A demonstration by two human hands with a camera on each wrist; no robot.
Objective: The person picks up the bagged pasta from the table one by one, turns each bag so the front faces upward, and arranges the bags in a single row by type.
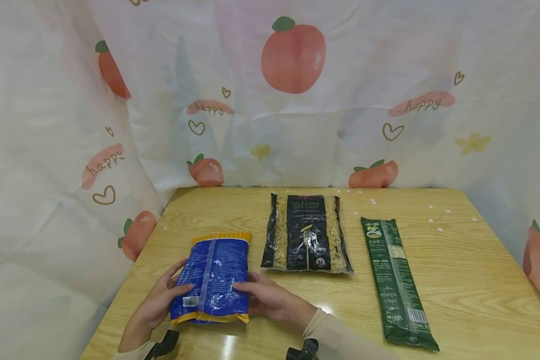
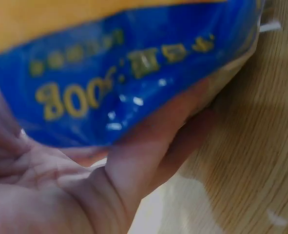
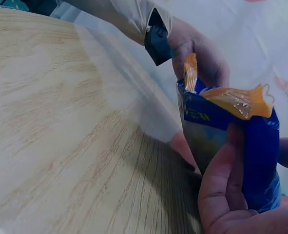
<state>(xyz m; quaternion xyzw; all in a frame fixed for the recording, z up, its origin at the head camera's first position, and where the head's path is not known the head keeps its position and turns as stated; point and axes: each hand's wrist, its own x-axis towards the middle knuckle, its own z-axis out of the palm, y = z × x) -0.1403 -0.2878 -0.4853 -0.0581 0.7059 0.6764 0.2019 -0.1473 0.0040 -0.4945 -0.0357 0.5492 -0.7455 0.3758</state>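
In the head view a blue bag with yellow ends [image 1: 213, 280] is held between both hands at the table's left front, its back seam and printed text facing up. My left hand [image 1: 155, 302] grips its left edge, thumb on top. The right hand [image 1: 274, 299] grips the right edge, thumb also on top. From the left wrist view, the bag [image 2: 105, 73] rests against the left hand's palm and fingers [image 2: 144, 151]. The right wrist view shows the bag [image 3: 260, 161] tilted above the table, with fingers of the right hand [image 3: 226, 190] beneath it.
A black and clear pasta bag [image 1: 307, 235] lies at the table's back middle. To its right lies a long green packet [image 1: 398, 285]. Small white spots dot the wooden tabletop [image 1: 472, 260]. A white curtain with fruit prints [image 1: 324, 135] hangs behind and at the sides.
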